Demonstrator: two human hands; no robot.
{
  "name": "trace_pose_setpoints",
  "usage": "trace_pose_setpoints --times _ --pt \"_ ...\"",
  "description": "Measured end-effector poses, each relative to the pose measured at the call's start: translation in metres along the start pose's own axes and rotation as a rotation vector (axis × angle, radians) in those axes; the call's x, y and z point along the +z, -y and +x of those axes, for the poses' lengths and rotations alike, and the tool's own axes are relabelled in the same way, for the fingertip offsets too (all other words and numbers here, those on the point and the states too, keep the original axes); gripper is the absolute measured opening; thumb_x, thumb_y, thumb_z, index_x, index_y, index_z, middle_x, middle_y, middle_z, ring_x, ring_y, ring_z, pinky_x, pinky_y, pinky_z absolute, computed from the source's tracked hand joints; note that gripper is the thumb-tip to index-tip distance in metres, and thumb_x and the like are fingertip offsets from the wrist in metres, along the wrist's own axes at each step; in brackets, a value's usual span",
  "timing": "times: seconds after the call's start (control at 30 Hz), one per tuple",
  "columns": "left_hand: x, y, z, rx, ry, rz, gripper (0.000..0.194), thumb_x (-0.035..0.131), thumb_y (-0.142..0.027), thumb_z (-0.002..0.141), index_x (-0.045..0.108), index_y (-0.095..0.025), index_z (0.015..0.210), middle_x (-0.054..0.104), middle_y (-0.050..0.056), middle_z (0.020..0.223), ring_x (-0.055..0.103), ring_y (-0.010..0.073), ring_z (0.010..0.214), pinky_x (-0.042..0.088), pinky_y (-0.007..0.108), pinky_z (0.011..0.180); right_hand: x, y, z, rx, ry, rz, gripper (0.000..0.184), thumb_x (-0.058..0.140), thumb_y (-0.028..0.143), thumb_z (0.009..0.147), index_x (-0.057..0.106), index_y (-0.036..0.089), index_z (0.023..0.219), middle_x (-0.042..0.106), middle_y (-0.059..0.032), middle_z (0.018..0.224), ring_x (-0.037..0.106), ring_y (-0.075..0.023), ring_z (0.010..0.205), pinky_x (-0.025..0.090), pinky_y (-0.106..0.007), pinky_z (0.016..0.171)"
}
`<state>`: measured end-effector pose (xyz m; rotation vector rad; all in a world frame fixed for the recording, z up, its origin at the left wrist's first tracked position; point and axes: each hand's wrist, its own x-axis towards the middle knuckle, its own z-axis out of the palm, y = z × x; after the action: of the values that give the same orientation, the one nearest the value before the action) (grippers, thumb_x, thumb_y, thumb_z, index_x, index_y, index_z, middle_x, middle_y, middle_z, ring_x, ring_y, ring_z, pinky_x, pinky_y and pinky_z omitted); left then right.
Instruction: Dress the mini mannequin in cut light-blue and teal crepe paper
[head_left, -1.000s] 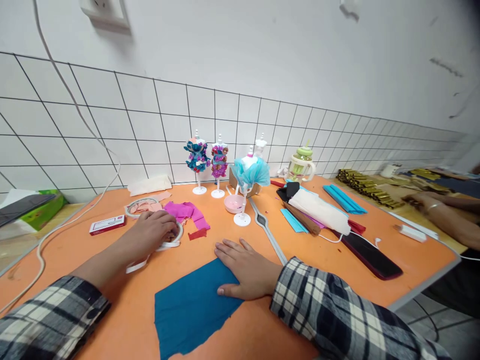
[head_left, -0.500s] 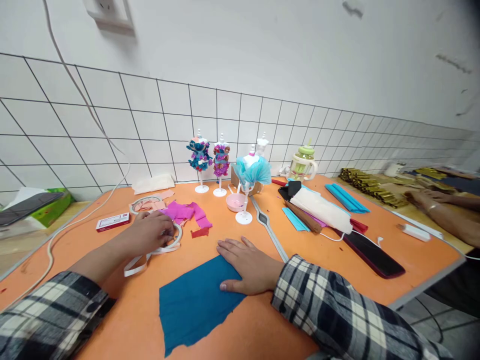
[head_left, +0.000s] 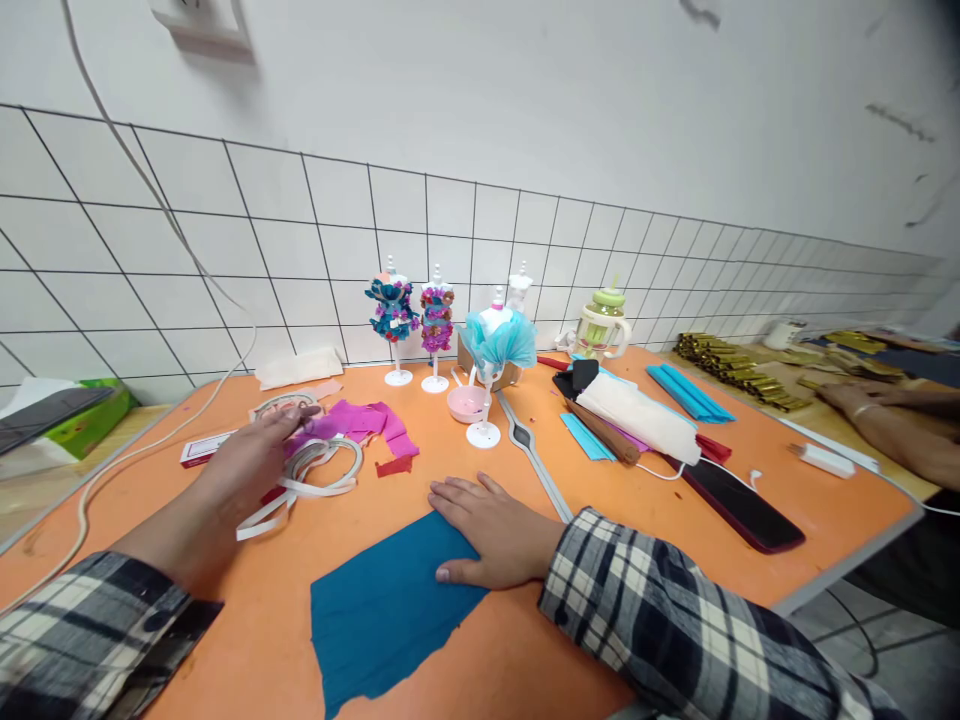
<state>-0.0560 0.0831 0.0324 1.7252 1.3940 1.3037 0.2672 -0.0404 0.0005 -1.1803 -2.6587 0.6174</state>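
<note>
My right hand (head_left: 487, 530) lies flat with fingers stretched, palm down on the upper right corner of a teal sheet (head_left: 390, 620) with a ragged lower edge. My left hand (head_left: 259, 460), a little blurred, hovers just left of a loose roll of white tape (head_left: 345, 468). Its fingers are extended and nothing shows in them. The tape's free end trails toward me. Behind it lie magenta crepe pieces (head_left: 367, 418) and a red scrap (head_left: 394, 466). Under the left hand a red-and-white box (head_left: 202, 450) is partly covered.
Small dress-form stands, one with a turquoise ruffle (head_left: 501, 342), stand at the back beside a pink bowl (head_left: 466, 404). On the right are folded papers (head_left: 645, 415), a dark phone (head_left: 739, 505) and a green-lidded bottle (head_left: 602, 325). Another person's arm (head_left: 892, 425) rests farther right.
My left hand has lifted off the tape roll and shifted left, leaving the roll uncovered on the table. My right hand stays on the teal sheet. The view has shifted slightly.
</note>
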Motion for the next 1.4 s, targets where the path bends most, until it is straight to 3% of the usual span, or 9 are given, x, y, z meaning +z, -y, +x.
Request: trace_pose_setpoints --times 0.23,0.33,0.4,0.57,0.8,1.03,1.13,1.23,1.4 --pt "0.009 -0.03 -0.021 0.295 -0.26 0.305 0.025 0.054 -0.04 0.099 0.06 -0.019 0.089 0.066 0.008 0.122 0.045 0.033 0.135 0.02 0.061 0.12 0.003 0.005 0.006 -0.024 -0.163 -0.03 0.085 0.042 0.068 0.098 0.03 0.011 0.16 0.025 -0.0197 0.167 0.019 -0.0361 0.156 0.0 -0.069 0.122" --pt "0.03 -0.044 -0.053 1.001 -0.172 0.447 0.014 0.064 -0.019 0.09 0.061 -0.024 0.078 0.073 0.002 0.104 0.054 0.0278 0.125 0.013 0.058 0.123 0.0 0.005 0.011 -0.063 -0.442 0.134 0.067 0.04 0.059 0.102 0.046 0.013 0.151 0.046 -0.0195 0.156 0.037 -0.0333 0.145 0.02 -0.06 0.121" --pt "0.045 -0.052 -0.079 1.218 -0.034 0.446 0.018 0.062 -0.009 0.089 0.064 -0.027 0.089 0.074 0.002 0.107 0.055 0.0246 0.127 0.018 0.051 0.125 -0.001 0.006 0.012 -0.026 -0.519 0.425 0.055 0.037 0.055 0.104 0.061 0.017 0.136 0.066 -0.0142 0.128 0.061 -0.0245 0.113 0.046 -0.045 0.103" --pt "0.071 -0.051 -0.114 1.207 0.194 0.383 0.022 0.054 -0.007 0.094 0.066 -0.025 0.1 0.077 0.005 0.112 0.051 0.0201 0.135 0.021 0.041 0.127 0.004 0.014 0.01 0.011 -0.126 1.049 0.056 0.061 0.065 0.091 0.067 0.016 0.117 0.06 0.0009 0.08 0.048 -0.0059 0.05 0.039 -0.021 0.049" --pt "0.084 -0.039 -0.113 1.255 0.166 0.381 0.023 0.052 -0.009 0.096 0.067 -0.025 0.101 0.079 0.002 0.109 0.053 0.017 0.133 0.02 0.039 0.127 0.0 0.016 0.008 0.061 0.115 1.325 0.055 0.084 0.055 0.069 0.069 0.013 0.101 0.067 -0.0036 0.092 0.067 -0.0115 0.074 0.054 -0.024 0.069" --pt "0.075 -0.044 -0.103 1.146 0.186 0.428 0.017 0.054 -0.022 0.099 0.066 -0.026 0.11 0.076 0.005 0.113 0.062 0.0226 0.119 0.034 0.041 0.116 0.01 0.009 0.011 0.127 -0.034 1.379 0.054 0.092 0.037 0.059 0.073 0.015 0.105 0.068 -0.0002 0.085 0.065 -0.0129 0.077 0.057 -0.029 0.074" --pt "0.064 -0.045 -0.089 0.777 0.205 0.502 0.024 0.053 -0.035 0.098 0.064 -0.022 0.115 0.073 0.011 0.113 0.064 0.0284 0.108 0.047 0.043 0.096 0.004 0.003 0.01 0.223 -0.281 1.26 0.051 0.088 0.043 0.065 0.076 0.016 0.107 0.068 -0.0004 0.08 0.062 -0.0114 0.069 0.055 -0.029 0.071" --pt "0.059 -0.045 -0.08 0.41 0.444 0.629 0.032 0.064 -0.052 0.086 0.069 -0.022 0.097 0.073 0.01 0.1 0.066 0.0311 0.096 0.048 0.042 0.084 -0.007 -0.007 0.007 0.288 -0.465 1.148 0.05 0.085 0.042 0.069 0.077 0.018 0.112 0.072 -0.0047 0.094 0.065 -0.017 0.085 0.055 -0.033 0.079" --pt "0.063 -0.044 -0.08 0.253 0.672 0.661 0.028 0.073 -0.048 0.074 0.062 -0.023 0.076 0.068 0.004 0.081 0.063 0.028 0.081 0.042 0.035 0.071 -0.015 -0.021 0.006 0.257 -0.496 0.845 0.035 0.083 0.038 0.074 0.081 0.019 0.104 0.071 -0.0096 0.117 0.063 -0.0247 0.111 0.048 -0.039 0.099"
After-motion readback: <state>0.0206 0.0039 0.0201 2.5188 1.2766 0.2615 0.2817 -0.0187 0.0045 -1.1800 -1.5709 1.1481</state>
